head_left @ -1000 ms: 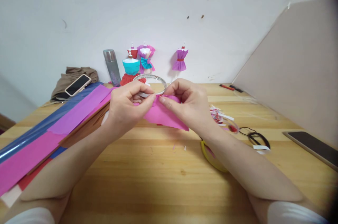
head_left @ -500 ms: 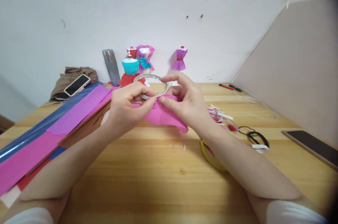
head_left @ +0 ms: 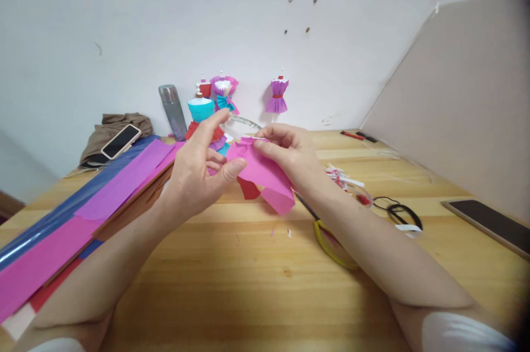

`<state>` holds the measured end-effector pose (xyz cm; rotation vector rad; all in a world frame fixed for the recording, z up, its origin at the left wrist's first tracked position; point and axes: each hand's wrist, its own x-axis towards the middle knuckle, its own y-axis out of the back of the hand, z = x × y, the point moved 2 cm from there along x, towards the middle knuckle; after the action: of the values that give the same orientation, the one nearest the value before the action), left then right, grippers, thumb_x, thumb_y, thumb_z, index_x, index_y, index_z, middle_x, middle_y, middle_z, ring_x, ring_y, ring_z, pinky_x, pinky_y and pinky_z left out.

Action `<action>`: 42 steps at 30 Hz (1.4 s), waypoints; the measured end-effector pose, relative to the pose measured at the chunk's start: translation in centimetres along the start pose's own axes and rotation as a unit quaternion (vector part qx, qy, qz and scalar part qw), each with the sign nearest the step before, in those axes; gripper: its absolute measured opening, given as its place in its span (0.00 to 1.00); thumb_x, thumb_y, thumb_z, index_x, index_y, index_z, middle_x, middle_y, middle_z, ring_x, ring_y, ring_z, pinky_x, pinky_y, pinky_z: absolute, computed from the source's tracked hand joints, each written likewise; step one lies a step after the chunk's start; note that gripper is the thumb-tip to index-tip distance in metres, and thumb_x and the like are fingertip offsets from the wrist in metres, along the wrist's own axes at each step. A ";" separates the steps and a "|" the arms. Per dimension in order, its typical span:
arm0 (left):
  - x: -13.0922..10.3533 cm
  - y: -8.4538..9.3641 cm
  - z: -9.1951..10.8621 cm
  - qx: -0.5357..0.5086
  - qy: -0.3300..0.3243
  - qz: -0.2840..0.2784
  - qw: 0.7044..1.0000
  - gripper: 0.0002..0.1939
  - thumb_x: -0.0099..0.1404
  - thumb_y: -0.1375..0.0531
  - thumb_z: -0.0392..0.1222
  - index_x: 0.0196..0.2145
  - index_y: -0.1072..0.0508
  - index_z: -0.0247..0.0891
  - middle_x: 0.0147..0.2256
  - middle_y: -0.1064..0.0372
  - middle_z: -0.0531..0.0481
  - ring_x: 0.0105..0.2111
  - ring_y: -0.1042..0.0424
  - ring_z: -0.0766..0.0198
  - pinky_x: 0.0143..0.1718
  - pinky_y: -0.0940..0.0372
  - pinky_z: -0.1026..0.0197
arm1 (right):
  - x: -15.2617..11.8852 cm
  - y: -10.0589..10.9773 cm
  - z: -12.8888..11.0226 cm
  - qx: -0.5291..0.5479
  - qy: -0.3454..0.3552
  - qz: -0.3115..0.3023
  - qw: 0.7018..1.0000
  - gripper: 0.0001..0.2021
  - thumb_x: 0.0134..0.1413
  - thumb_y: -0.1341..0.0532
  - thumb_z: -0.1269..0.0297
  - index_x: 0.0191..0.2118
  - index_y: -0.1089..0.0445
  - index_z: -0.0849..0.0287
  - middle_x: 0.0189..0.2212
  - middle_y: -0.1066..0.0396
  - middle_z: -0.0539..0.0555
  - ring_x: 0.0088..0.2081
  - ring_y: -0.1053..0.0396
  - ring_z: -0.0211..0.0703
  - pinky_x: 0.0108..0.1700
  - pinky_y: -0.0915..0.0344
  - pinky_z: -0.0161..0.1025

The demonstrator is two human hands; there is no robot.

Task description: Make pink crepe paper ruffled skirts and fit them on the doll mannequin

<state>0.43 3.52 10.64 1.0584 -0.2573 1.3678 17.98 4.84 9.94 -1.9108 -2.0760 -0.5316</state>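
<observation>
Above the table a piece of pink crepe paper [head_left: 265, 167], gathered along its top edge, is pinched between the thumb and fingers of my right hand [head_left: 292, 153]. A roll of double-sided tape [head_left: 244, 121] stands tilted behind the paper's top edge, against my right fingertips. My left hand [head_left: 202, 164] is open at the paper's left side, thumb and index finger apart; its index fingertip is near the roll, and I cannot tell if they touch. A red piece [head_left: 249, 189] shows below the pink paper.
Paper-dressed mini mannequins [head_left: 201, 110] stand by the wall beside a grey bottle [head_left: 173, 111]. Coloured paper sheets [head_left: 124, 180] lie left, near a phone [head_left: 121, 142]. Yellow-handled scissors [head_left: 331, 250], paper scraps [head_left: 337, 175], black bands [head_left: 403, 214] and another phone [head_left: 488, 222] are right.
My left hand has let go of the paper and tape edge and spread its fingers. The tape roll has tilted lower behind the paper, and the pink paper now hangs more into view.
</observation>
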 end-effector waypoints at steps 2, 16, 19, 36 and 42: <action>-0.5 -0.5 -0.2 0.012 0.014 0.047 0.999 0.26 0.60 0.37 0.46 0.54 0.35 0.39 0.53 0.33 0.41 0.25 0.31 0.72 0.25 0.33 0.67 | 0.1 0.1 0.1 0.004 0.003 0.013 1.000 0.07 0.44 0.35 0.60 0.27 0.31 0.57 0.23 0.32 0.49 0.25 0.38 0.38 0.27 0.44 0.37; -0.7 -2.6 -1.1 -0.161 0.201 -0.021 0.966 0.21 0.56 0.34 0.51 0.42 0.31 0.35 0.33 0.26 0.47 0.24 0.26 0.65 0.20 0.32 0.66 | 0.6 0.2 0.7 0.072 0.020 0.064 0.995 0.08 0.42 0.34 0.60 0.26 0.32 0.58 0.23 0.33 0.48 0.25 0.38 0.36 0.28 0.43 0.36; -0.5 -3.2 -0.9 -0.250 0.226 -0.077 0.938 0.19 0.54 0.32 0.50 0.35 0.29 0.33 0.23 0.27 0.50 0.21 0.26 0.63 0.19 0.33 0.66 | 0.7 0.1 0.9 0.081 0.000 0.063 0.995 0.10 0.40 0.34 0.59 0.26 0.32 0.58 0.23 0.34 0.47 0.25 0.39 0.36 0.28 0.43 0.36; -0.6 -3.0 -1.5 -0.355 0.199 -0.059 0.911 0.11 0.59 0.34 0.46 0.33 0.27 0.35 0.24 0.24 0.49 0.22 0.25 0.66 0.22 0.32 0.68 | 0.8 0.4 0.7 0.112 -0.039 0.063 0.991 0.10 0.38 0.32 0.59 0.25 0.32 0.58 0.22 0.35 0.47 0.24 0.40 0.35 0.26 0.44 0.34; -0.2 -2.5 -1.9 -0.361 0.176 -0.092 0.911 0.09 0.60 0.36 0.44 0.33 0.24 0.34 0.24 0.24 0.47 0.23 0.26 0.64 0.23 0.32 0.66 | 0.8 0.6 0.8 0.124 -0.045 0.060 0.989 0.10 0.38 0.32 0.60 0.25 0.31 0.59 0.22 0.34 0.47 0.24 0.40 0.35 0.27 0.45 0.34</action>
<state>1.75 5.17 8.34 0.2047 -0.3469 1.1229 18.49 5.96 9.66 -1.9266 -1.9569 -0.1542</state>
